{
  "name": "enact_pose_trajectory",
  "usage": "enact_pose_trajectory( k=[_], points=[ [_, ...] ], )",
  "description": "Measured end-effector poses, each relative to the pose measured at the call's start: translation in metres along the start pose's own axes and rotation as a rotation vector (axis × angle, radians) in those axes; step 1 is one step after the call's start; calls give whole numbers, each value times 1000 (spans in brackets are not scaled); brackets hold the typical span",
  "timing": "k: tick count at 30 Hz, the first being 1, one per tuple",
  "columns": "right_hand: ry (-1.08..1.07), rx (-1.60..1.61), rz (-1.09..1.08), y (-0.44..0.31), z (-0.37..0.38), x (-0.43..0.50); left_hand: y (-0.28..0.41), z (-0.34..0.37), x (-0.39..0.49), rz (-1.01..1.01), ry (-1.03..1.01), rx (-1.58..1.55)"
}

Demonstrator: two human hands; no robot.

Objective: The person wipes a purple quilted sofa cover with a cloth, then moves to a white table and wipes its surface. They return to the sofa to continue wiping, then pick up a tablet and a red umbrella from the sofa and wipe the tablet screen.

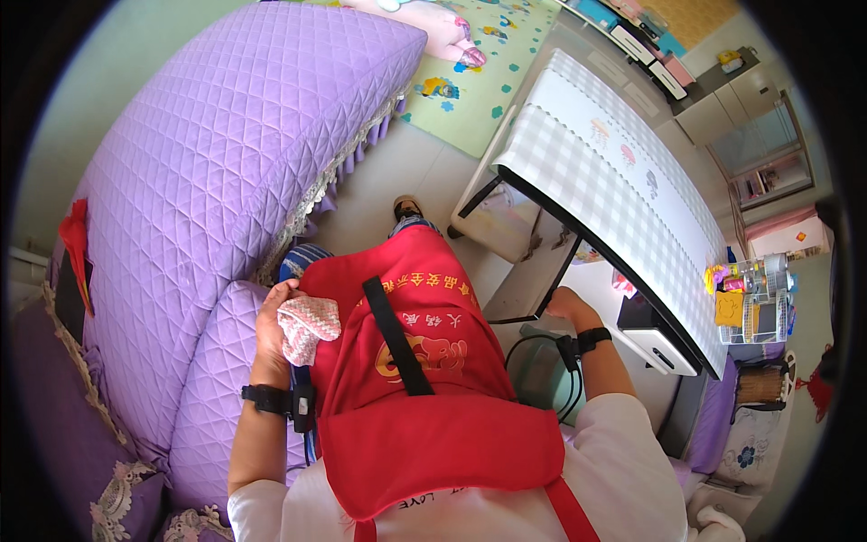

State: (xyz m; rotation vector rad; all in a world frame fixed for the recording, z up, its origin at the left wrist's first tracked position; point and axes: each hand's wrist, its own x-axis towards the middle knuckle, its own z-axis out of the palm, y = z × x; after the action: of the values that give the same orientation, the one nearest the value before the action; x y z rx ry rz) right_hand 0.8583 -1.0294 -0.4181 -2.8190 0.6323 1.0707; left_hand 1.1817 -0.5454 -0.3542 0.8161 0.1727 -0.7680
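Observation:
A folded pink-and-white cloth (pixel 308 328) is in my left hand (pixel 271 322), held beside my lap over the edge of the purple quilted cover. My right hand (pixel 572 308) has its fingers curled at the black edge of a glass panel (pixel 525 291) below the tabletop. The fingertips are hidden, so whether they grip that edge cannot be told. Above and right of this hand is a table (pixel 545 203) covered with a grey-and-white checked tablecloth (pixel 609 159). A red apron (pixel 440 433) bearing writing and a printed figure covers my front and lap.
At left is a sofa or bed with a purple quilted cover (pixel 237 129); a red item (pixel 78 251) lies on it. A wire basket (pixel 755 305) with small items stands at the table's right end. Ahead are a patterned play mat (pixel 467 101) and a pink plush toy (pixel 440 30).

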Motion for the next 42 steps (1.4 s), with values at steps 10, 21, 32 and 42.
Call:
enact_pose_trajectory(
  k=[10,21,32,42],
  points=[
    [486,731,-46,-57,-84,80,-1,3,6,-11,25,9],
    [1000,285,-204,-92,-140,76,4,12,6,-60,107,-2],
    [797,350,-227,-115,-136,53,17,54,73,-227,90,-84],
    [285,400,29,-113,-114,-27,5,125,153,-272,-83,-42]
  ],
)
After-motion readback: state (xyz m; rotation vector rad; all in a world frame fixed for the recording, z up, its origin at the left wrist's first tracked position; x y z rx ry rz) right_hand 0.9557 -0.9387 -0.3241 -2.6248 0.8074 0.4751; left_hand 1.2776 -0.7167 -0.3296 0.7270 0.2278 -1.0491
